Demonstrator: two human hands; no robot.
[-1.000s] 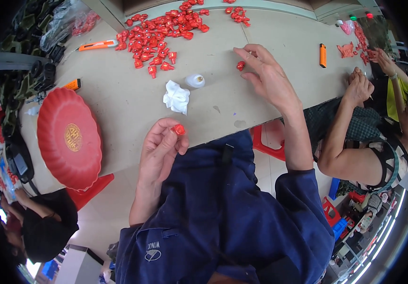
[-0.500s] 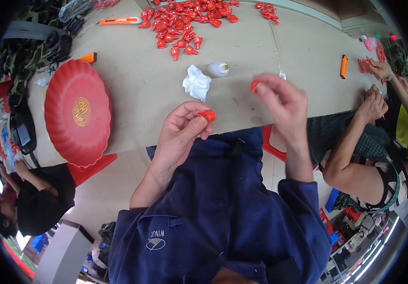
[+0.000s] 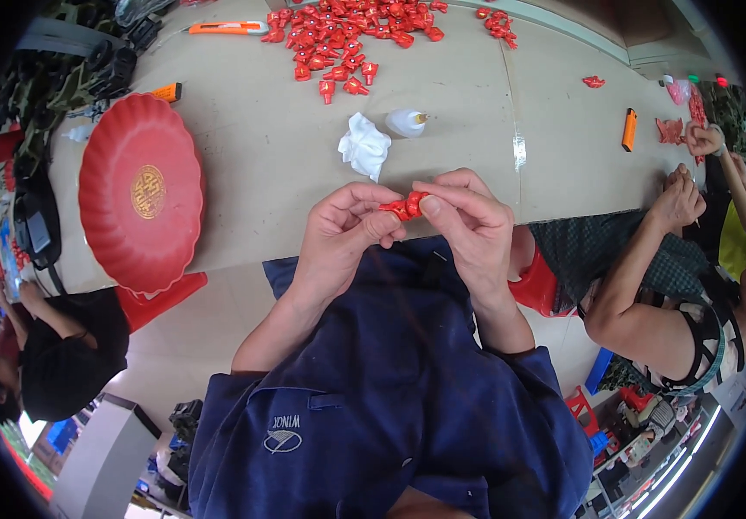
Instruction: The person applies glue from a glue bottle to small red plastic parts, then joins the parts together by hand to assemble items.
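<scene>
In front of my chest, at the table's near edge, my two hands meet over small red moulded pieces. My left hand (image 3: 347, 229) pinches one red piece (image 3: 395, 209) between thumb and fingers. Against it, my right hand (image 3: 468, 216) presses another small red piece (image 3: 416, 203), held by thumb and forefinger. The fingertips partly cover where the two pieces touch. Just beyond my hands lie a crumpled white tissue (image 3: 364, 147) and a small white bottle (image 3: 405, 123) with a brownish tip, on its side.
Many red pieces (image 3: 338, 39) are heaped at the back, a smaller cluster (image 3: 499, 28) to their right. A red scalloped tray (image 3: 170, 238) stands left. An orange utility knife (image 3: 228, 28) lies behind it. Rightward are a lone red piece (image 3: 594, 82), an orange object (image 3: 629, 130) and a co-worker's hand (image 3: 680, 199).
My right hand has come down and left, bringing its red piece against the one in my left hand. A lone red piece now lies on the table at the right.
</scene>
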